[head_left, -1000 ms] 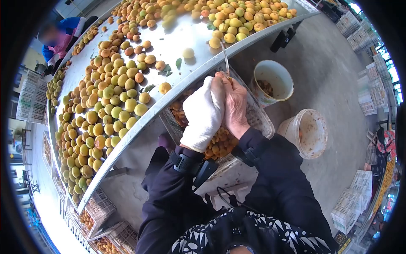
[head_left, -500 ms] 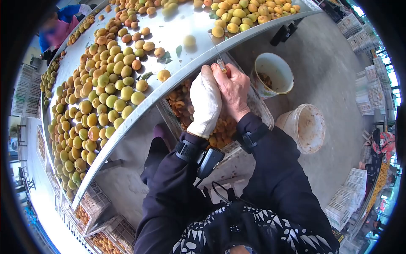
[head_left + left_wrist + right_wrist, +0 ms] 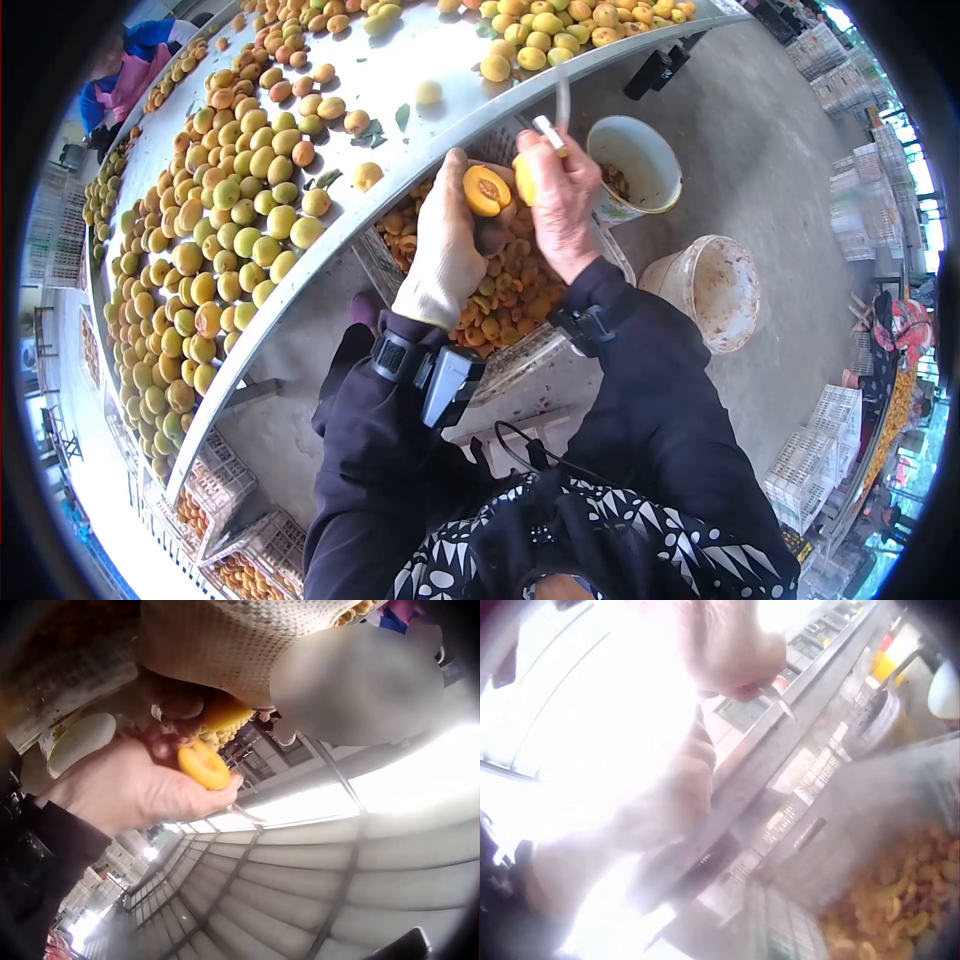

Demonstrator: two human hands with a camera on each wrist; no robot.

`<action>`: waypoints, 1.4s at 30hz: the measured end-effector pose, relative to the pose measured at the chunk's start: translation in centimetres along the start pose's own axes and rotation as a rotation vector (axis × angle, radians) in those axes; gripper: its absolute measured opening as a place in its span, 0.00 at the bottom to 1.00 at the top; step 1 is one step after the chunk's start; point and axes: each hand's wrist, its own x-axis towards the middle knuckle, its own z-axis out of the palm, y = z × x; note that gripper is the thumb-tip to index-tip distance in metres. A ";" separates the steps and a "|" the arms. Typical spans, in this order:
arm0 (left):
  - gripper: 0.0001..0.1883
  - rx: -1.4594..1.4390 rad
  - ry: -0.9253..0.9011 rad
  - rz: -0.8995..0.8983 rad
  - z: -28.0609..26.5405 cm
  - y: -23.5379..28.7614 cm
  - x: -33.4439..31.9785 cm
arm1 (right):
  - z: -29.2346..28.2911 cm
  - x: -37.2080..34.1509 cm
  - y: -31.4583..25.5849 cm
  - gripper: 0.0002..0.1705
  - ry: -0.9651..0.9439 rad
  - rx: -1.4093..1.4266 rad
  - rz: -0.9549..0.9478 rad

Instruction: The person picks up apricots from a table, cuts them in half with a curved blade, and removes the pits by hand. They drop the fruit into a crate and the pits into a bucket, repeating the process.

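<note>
In the head view my left hand [image 3: 438, 245], in a white knit glove, holds an apricot half [image 3: 487, 190] cut side up, its pit showing. My bare right hand [image 3: 565, 215] is just to the right, pinching the other apricot half [image 3: 204, 766]. The same hand also grips a small knife [image 3: 563, 98], its thin blade pointing up and away. Both hands are over a crate [image 3: 525, 372] filled with cut apricot halves [image 3: 500, 310]. Glare washes out much of the right wrist view.
A metal-edged table [image 3: 300, 245] bearing many whole apricots [image 3: 245, 200] curves along the left and far side. Two buckets, one with scraps inside [image 3: 672, 170] and one stained [image 3: 650, 275], stand to the right. Another person [image 3: 125, 80] is at the far left.
The hands were together around the fruit; now they are apart, each with an apricot half. The cut face and pit have come into view, and the knife has swung up with the right hand.
</note>
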 end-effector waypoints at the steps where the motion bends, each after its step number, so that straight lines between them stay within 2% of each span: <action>1: 0.25 -0.042 0.029 0.019 0.8 0.7 -0.7 | -0.2 0.1 -0.9 0.11 -0.005 0.090 0.065; 2: 0.28 -0.109 0.050 0.030 1.3 1.0 -0.9 | -0.5 0.3 -1.4 0.11 0.004 0.095 0.072; 4: 0.28 -0.192 -0.128 0.046 0.1 1.3 -0.4 | -1.4 0.9 -1.7 0.12 -0.024 0.095 0.048; 5: 0.28 -0.190 -0.129 0.049 -0.1 1.3 -0.1 | -2.3 1.0 -1.5 0.13 -0.076 0.040 0.032; 8: 0.29 -0.239 -0.112 0.102 0.2 1.5 0.1 | -3.2 0.6 -1.7 0.13 -0.126 -0.054 0.059; 13: 0.27 -0.127 -0.013 0.195 0.5 1.1 -0.1 | -4.1 0.5 -2.5 0.08 -0.188 -0.195 0.111; 15: 0.27 -0.128 0.012 0.202 0.7 1.0 -0.1 | -4.3 0.6 -2.8 0.07 -0.187 -0.220 0.217; 20: 0.27 -0.078 0.055 0.216 1.1 0.8 0.0 | -3.9 0.8 -2.9 0.07 -0.179 -0.260 0.189; 22: 0.26 -0.094 0.042 0.278 1.5 0.8 0.0 | -4.0 0.8 -2.9 0.06 -0.175 -0.278 0.176; 25: 0.26 -0.059 0.049 0.345 1.2 0.4 0.3 | -4.0 0.5 -2.7 0.07 -0.145 -0.195 0.205; 27: 0.25 -0.072 0.060 0.375 1.4 0.2 0.6 | -3.4 0.2 -2.9 0.08 -0.199 -0.075 0.320; 28: 0.25 -0.085 0.070 0.404 1.5 0.1 0.8 | -2.8 -0.1 -2.9 0.12 -0.196 -0.059 0.366; 30: 0.24 -0.021 0.056 0.435 1.3 0.1 1.2 | -2.1 -0.5 -2.9 0.14 -0.224 0.031 0.569; 32: 0.23 0.043 0.042 0.463 1.3 -0.1 1.1 | -1.3 -0.9 -2.8 0.16 -0.268 0.100 0.595; 34: 0.22 0.084 -0.005 0.384 2.3 0.3 -0.2 | -1.0 -1.0 -2.9 0.16 -0.252 0.141 0.601; 35: 0.22 0.129 -0.005 0.423 2.8 0.3 -0.3 | -1.1 -0.9 -3.1 0.16 -0.250 0.140 0.600; 36: 0.22 0.128 -0.008 0.422 2.9 0.4 -0.5 | -1.2 -0.8 -3.4 0.15 -0.223 0.068 0.529; 38: 0.20 0.460 0.080 0.499 2.9 0.9 -0.7 | -1.5 -0.5 -3.8 0.15 -0.196 -0.004 0.455; 39: 0.19 0.555 0.098 0.616 3.0 1.0 -0.3 | -1.7 -0.4 -4.0 0.14 -0.237 -0.147 0.302; 41: 0.18 0.605 0.087 0.556 2.8 1.5 -0.9 | -2.3 -0.3 -3.4 0.14 -0.285 -0.432 -0.011; 42: 0.17 0.653 0.074 0.493 3.0 1.8 -1.2 | -2.4 -0.2 -3.6 0.14 -0.288 -0.430 -0.011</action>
